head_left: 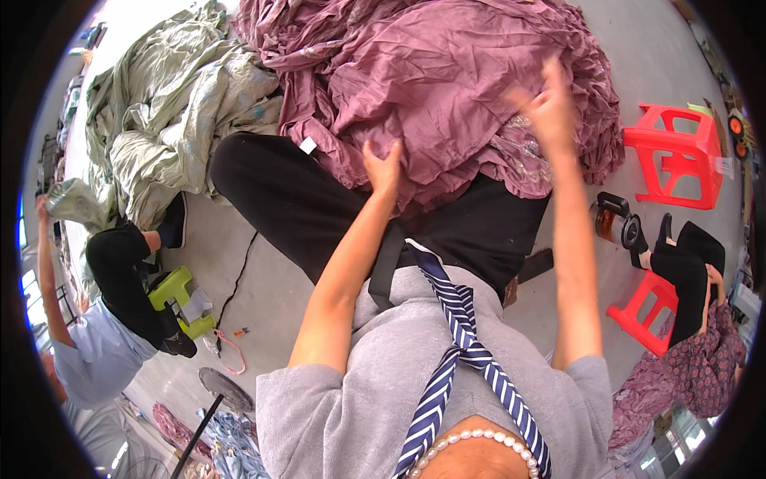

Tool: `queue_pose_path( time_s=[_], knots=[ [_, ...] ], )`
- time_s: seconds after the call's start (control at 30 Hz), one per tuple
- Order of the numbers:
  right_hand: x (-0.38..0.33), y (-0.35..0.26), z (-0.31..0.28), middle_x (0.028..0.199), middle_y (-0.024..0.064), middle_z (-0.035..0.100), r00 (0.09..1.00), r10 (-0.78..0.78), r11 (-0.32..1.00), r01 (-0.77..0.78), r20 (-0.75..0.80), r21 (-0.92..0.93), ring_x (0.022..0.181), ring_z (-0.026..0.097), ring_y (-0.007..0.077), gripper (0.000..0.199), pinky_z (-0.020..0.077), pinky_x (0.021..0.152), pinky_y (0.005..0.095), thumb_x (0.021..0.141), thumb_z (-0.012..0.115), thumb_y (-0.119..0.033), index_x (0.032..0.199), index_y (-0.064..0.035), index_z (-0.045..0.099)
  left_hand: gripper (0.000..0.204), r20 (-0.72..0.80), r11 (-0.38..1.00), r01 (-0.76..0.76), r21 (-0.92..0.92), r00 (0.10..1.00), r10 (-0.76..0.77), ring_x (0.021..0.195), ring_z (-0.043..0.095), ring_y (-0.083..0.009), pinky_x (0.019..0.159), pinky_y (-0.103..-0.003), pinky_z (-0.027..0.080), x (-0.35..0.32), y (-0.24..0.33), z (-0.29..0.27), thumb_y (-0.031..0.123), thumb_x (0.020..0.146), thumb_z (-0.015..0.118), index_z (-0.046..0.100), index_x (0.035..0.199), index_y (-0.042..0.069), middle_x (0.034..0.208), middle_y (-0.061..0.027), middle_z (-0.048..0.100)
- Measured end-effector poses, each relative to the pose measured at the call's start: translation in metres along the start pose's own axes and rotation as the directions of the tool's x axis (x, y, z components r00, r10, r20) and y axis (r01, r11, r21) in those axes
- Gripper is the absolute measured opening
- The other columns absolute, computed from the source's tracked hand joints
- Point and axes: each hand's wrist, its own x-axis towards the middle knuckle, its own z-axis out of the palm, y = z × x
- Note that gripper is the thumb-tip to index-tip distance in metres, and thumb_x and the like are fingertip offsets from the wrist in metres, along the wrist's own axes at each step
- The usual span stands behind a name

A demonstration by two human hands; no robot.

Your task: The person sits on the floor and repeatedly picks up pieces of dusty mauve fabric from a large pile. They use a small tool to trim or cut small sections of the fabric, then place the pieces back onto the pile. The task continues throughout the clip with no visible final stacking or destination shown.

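Sits with pink cloth (435, 92) heaped ahead, against the legs (287, 203); rests left hand (384, 169) on its near edge, thumb and finger apart (cannot tell of any fold gripped); holds right hand (550, 116), blurred, over its right side, fingers spread, empty; has green cloth (179, 120) heaped leftward

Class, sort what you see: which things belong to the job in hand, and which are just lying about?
In the job, it seems:
mauve cloth, touched by the left hand
right hand, blurred

Apparently lying about:
pale green cloth heap
upper red stool
glass pot
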Motion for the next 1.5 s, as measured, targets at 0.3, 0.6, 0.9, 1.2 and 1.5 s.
queue_pose_path(
  time_s=[0.3,0.6,0.9,1.2,1.5],
  knots=[
    [-0.029,0.071,0.038,0.069,0.0114,0.058,0.867,-0.441,0.737,0.498,0.234,-0.457,0.063,0.061,0.0308,0.005,0.049,0.056,0.0409,0.077,0.049,-0.006,0.076,-0.008,0.053,0.022,0.493,0.991,-0.111,-0.07,0.86,0.131,0.068,0.06,-0.0158,0.063,-0.035,0.048,-0.017,0.076,0.023,0.019,0.073,0.067,0.063,0.083,-0.001,0.072,-0.0092,0.064],
    [0.189,0.078,-0.164,0.087,0.0064,0.065,0.908,-0.2,0.883,0.004,-0.369,-0.469,0.075,0.063,0.0162,0.034,0.0483,0.065,0.0279,0.078,0.068,-0.026,0.101,-0.0029,0.061,0.048,0.51,0.535,-0.074,-0.842,0.214,0.833,0.088,0.06,-0.0176,0.073,-0.028,0.049,-0.083,0.37,0.097,0.024,0.09,0.056,0.045,0.122,-0.009,0.105,-0.0168,0.061],
    [-0.047,0.042,-0.005,0.076,0.0062,0.065,0.991,-0.135,0.974,0.135,-0.011,0.182,0.066,0.059,0.0153,0.015,0.0478,0.064,0.0277,0.083,0.061,-0.019,0.087,-0.0046,0.063,0.041,0.521,0.741,-0.516,0.43,0.812,0.263,0.068,0.063,-0.0184,0.065,-0.032,0.049,0.032,0.055,-0.022,0.042,0.074,0.068,0.064,0.09,0.004,0.073,-0.0095,0.065],
    [-0.148,0.076,0.173,0.08,0.0116,0.063,0.724,0.162,0.981,-0.19,0.67,-0.032,0.075,0.061,0.0218,0.038,0.048,0.065,0.0357,0.07,0.071,-0.021,0.096,0.0021,0.056,0.114,0.347,0.935,0.04,0.353,0.922,-0.171,0.112,0.052,-0.0353,0.093,-0.039,0.04,0.001,-0.036,-0.014,0.042,0.055,0.081,0.017,0.14,0.0,0.123,-0.0265,0.049],
    [-0.146,0.085,0.117,0.075,0.0159,0.063,0.683,0.296,0.865,-0.488,0.668,0.117,0.07,0.061,0.02,0.029,0.0465,0.065,0.0322,0.079,0.061,-0.017,0.097,0.0046,0.059,0.034,0.608,0.963,-0.27,0.023,0.768,0.201,0.07,0.058,-0.013,0.067,-0.029,0.048,-0.061,0.054,-0.033,0.03,0.082,0.064,0.062,0.096,-0.001,0.075,-0.0079,0.063]
  ],
)
